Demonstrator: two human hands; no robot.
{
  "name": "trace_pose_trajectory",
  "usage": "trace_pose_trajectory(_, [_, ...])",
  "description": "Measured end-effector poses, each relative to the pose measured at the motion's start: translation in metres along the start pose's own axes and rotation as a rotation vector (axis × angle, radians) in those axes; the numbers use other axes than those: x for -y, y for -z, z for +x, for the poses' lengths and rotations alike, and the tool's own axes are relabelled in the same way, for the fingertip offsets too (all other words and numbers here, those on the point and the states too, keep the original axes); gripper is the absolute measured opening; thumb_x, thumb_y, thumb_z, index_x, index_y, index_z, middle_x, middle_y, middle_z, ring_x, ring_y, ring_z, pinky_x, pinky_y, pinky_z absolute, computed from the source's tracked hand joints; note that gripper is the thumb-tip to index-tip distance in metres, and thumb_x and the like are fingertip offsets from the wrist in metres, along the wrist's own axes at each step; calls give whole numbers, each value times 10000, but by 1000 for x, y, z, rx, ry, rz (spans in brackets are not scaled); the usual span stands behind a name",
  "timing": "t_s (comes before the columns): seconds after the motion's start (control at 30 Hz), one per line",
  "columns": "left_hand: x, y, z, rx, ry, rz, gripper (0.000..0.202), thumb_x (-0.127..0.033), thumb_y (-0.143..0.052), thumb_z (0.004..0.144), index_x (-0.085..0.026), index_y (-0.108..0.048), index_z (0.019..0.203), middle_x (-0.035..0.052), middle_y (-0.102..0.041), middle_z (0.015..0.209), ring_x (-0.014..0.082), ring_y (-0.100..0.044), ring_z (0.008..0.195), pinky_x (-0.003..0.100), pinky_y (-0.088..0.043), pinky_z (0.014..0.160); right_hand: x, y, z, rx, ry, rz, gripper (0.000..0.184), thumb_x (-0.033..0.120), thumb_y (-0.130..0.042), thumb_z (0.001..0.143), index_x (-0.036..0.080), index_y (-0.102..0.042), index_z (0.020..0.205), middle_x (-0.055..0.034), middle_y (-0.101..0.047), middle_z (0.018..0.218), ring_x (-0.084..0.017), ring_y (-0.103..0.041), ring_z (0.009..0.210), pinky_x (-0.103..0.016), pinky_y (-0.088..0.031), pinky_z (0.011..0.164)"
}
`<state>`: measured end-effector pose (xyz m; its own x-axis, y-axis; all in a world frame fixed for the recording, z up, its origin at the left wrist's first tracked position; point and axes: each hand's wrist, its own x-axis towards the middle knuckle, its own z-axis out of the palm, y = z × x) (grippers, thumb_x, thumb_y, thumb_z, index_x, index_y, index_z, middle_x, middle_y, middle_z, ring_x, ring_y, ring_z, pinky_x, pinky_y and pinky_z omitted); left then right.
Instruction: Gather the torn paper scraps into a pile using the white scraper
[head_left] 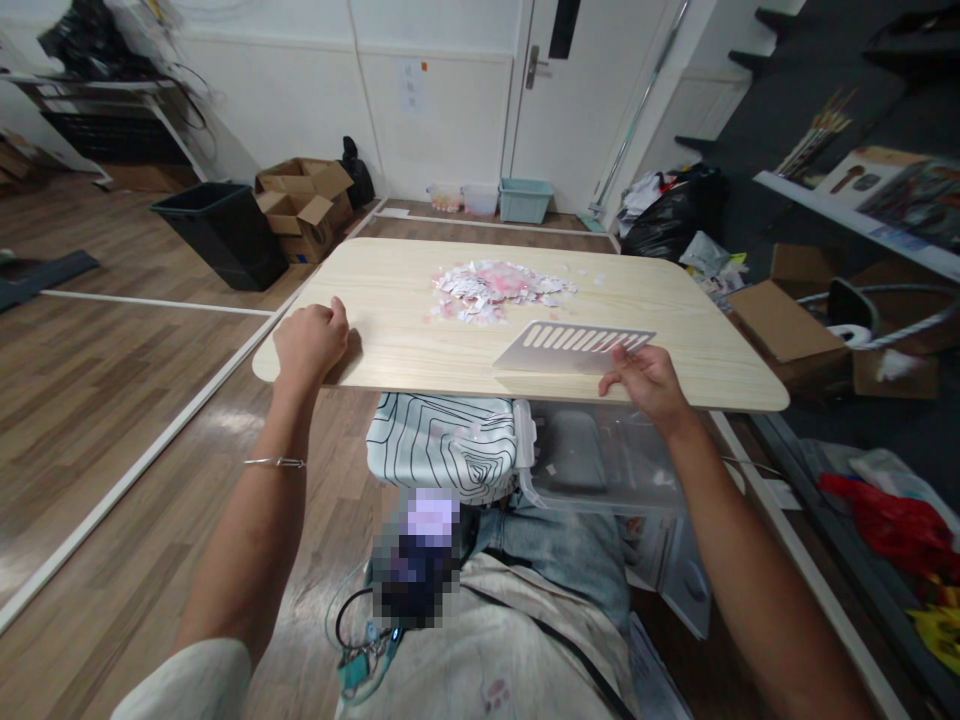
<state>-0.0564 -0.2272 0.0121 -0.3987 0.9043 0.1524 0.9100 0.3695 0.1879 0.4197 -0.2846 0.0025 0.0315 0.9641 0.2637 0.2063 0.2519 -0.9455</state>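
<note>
My right hand (646, 384) pinches the right end of a thin, translucent plastic panel with a row of slots (551, 358). The panel is tilted up, its lower edge close to the front of the pale wooden tabletop (390, 340). Behind it lies a loose heap of small white and pink paper scraps (499, 285), a few of them scattered around. My left hand (311, 340) is closed in a fist at the left end of the tabletop, and I see nothing in it.
Below the front edge are a white box with black contour lines (442, 450) and a clear plastic bin (600, 455). A black trash bin (225, 235) and cardboard boxes (304, 205) stand left. Another open carton (795, 320) is at right.
</note>
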Motion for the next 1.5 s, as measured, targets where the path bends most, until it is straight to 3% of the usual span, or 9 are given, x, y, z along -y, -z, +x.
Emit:
trace_pose_trajectory(0.13, [0, 0, 0, 12, 9, -5, 808, -509, -263, 1251, -92, -949, 1341, 373, -897, 1531, 558, -823, 1508, 617, -635, 1259, -5, 0, 2, -50, -2, 26, 969, 1136, -1053, 587, 239, -760, 802, -7, -782, 850, -134, -685, 550, -312, -704, 450])
trace_pose_trajectory(0.5, [0, 0, 0, 21, -23, 25, 854, -520, -222, 1234, -94, -959, 1302, 384, -907, 1481, 572, -832, 1471, 622, -651, 1214, -9, 0, 4, -118, -2, 14, 981, 1147, -1035, 611, 231, -772, 846, 19, -729, 798, -112, -629, 464, -283, -630, 369])
trace_pose_trajectory(0.77, [-2, 4, -3, 37, -34, 38, 837, -509, -235, 1254, -110, -969, 1307, 360, -914, 1478, 549, -833, 1489, 589, -651, 1232, -1, -3, 2, -84, -7, -5, 981, 1150, -1035, 600, 234, -781, 844, 0, -744, 811, -122, -630, 481, -289, -628, 367])
trace_pose_trajectory(0.97, [-4, 8, -5, 46, -35, 53, 847, -493, -223, 1244, -84, -962, 1309, 370, -912, 1485, 541, -840, 1473, 580, -657, 1212, 1, -3, 2, -55, -36, -18, 995, 1180, -1005, 603, 250, -716, 812, 37, -669, 701, -102, -563, 407, -256, -539, 317])
trace_pose_trajectory(1.33, [-4, 7, -6, 40, -44, 50, 877, -512, -194, 1218, -108, -968, 1300, 360, -922, 1474, 543, -839, 1454, 579, -662, 1200, -1, -1, 3, -36, -57, -5, 1008, 1183, -1003, 605, 265, -693, 882, 50, -681, 745, -89, -543, 437, -248, -549, 332])
trace_pose_trajectory(1.5, [-6, 11, -8, 78, -44, 52, 890, -496, -204, 1242, -41, -959, 1357, 378, -901, 1525, 560, -828, 1502, 579, -651, 1225, 0, -1, 2, -36, -54, 1, 1001, 1174, -1010, 607, 271, -678, 879, 74, -612, 734, -85, -533, 452, -227, -505, 320])
